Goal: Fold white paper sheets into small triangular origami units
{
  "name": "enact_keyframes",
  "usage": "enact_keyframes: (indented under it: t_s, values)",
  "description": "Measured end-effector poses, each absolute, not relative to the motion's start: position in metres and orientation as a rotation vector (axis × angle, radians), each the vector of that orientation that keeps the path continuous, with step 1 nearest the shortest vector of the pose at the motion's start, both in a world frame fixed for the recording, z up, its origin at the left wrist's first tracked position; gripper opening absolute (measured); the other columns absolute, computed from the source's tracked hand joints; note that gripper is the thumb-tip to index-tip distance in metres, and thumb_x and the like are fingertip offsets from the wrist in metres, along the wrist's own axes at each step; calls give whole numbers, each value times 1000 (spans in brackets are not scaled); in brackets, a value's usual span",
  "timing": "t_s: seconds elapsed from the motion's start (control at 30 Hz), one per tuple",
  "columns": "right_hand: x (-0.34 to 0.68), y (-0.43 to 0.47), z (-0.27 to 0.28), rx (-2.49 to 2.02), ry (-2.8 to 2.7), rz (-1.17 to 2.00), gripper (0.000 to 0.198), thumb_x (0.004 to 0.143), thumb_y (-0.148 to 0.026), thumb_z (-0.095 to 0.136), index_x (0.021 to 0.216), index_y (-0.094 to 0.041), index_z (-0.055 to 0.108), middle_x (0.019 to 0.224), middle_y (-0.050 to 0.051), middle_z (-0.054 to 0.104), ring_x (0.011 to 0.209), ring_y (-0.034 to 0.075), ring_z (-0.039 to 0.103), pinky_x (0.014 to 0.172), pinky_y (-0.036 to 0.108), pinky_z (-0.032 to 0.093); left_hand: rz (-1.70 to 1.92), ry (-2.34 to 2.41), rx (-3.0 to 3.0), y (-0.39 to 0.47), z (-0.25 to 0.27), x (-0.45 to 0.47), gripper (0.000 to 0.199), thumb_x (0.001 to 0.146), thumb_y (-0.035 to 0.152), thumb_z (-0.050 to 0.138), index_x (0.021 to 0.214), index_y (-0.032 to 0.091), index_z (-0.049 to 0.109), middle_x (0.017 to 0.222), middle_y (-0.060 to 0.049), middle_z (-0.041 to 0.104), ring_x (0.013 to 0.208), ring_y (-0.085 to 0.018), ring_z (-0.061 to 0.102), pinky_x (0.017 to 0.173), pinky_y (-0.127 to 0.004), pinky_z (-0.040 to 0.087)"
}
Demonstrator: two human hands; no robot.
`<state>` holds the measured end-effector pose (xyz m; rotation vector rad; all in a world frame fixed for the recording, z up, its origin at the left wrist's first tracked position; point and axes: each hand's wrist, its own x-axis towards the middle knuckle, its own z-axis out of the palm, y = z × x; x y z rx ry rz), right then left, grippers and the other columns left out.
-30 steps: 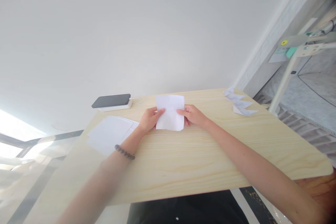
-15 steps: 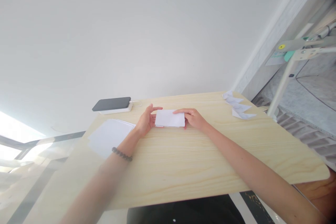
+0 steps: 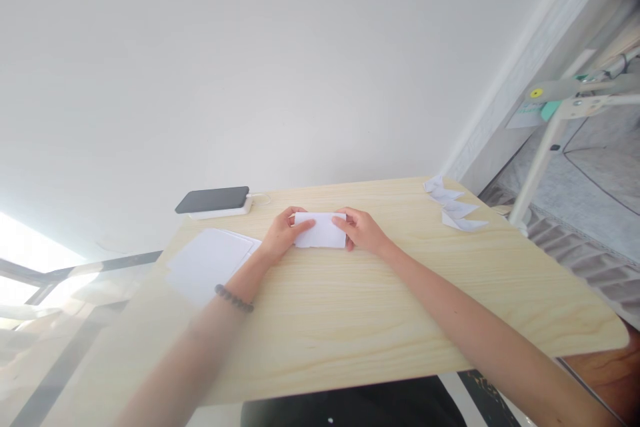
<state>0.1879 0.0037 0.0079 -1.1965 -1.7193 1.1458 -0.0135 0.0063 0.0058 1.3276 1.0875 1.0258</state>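
Note:
A small folded white sheet of paper (image 3: 321, 232) is held up between both hands over the middle of the table. My left hand (image 3: 283, 232) is closed on its left end, thumb lying across the front and fingers behind. At the right end my right hand (image 3: 364, 230) grips it the same way, thumb on the face, fingers mostly hidden behind. Left of my left hand, partly under the forearm, lies a pile of white paper sheets (image 3: 207, 260).
The light wooden table (image 3: 350, 327) stands against a white wall. A black phone (image 3: 214, 199) on a white block, with a cable, sits at the back left. Several folded white paper pieces (image 3: 459, 209) lie in a row at the back right. Beyond that edge rises a pale metal frame (image 3: 540, 163).
My left thumb has come down onto the front of the paper. My right thumb has shifted on its face, and the paper has moved slightly left and nearer.

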Motion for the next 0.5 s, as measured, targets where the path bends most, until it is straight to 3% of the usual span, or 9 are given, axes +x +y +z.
enact_keyframes:
  t_s: [0.17,0.5]
  values:
    - [184,1,8,-1210,-1787,1096,31,76,-45,47,85,-17,56,58,-2,55,39,9,54,37,19,41,1047,1077,1293,6,7,-11,38,65,45,62,88,16,53,64,1,56,52,-9,50,44,-18,34]
    - [185,1,8,-1242,-1771,1101,30,76,-44,48,85,-18,56,62,-2,57,40,9,54,38,20,41,1040,1099,1305,9,6,-9,42,64,43,64,96,17,56,67,-1,59,53,-11,52,46,-20,36]
